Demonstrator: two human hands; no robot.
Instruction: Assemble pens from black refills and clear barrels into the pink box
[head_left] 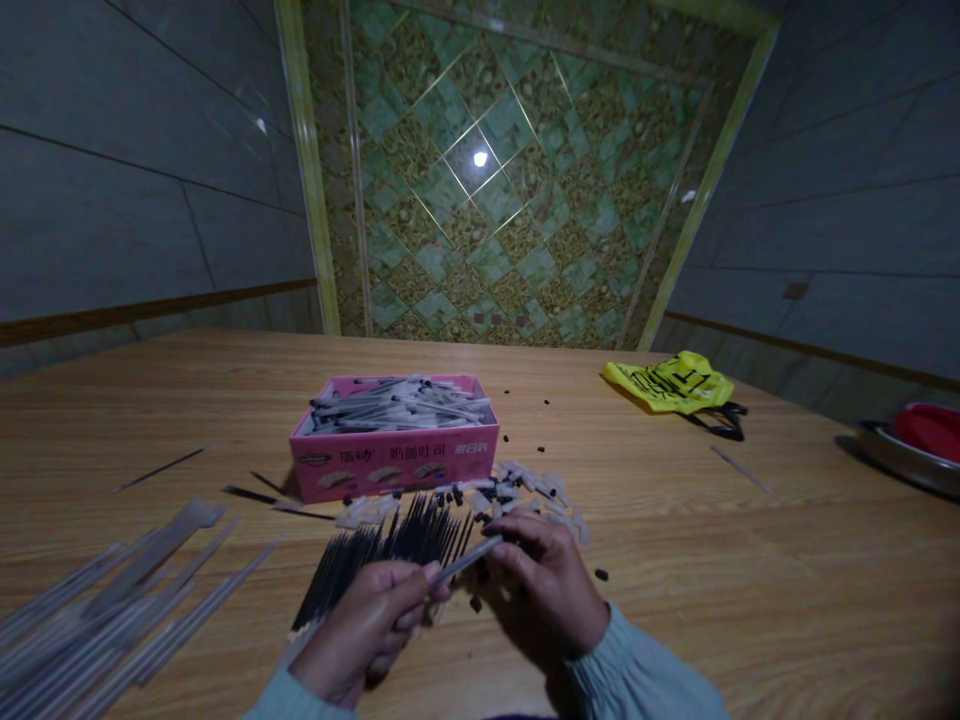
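The left hand (367,625) pinches a barrel (469,560) by its near end and the right hand (551,580) closes on its far tip, steadying it just before the box (394,465); refills (390,550) lie fanned between, within reach.

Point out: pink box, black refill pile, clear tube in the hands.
pink box (394,468), head view, on its printed front wall.
black refill pile (397,540), head view, middle of the fanned refills.
clear tube (472,559), head view, bare mid-length between both hands.
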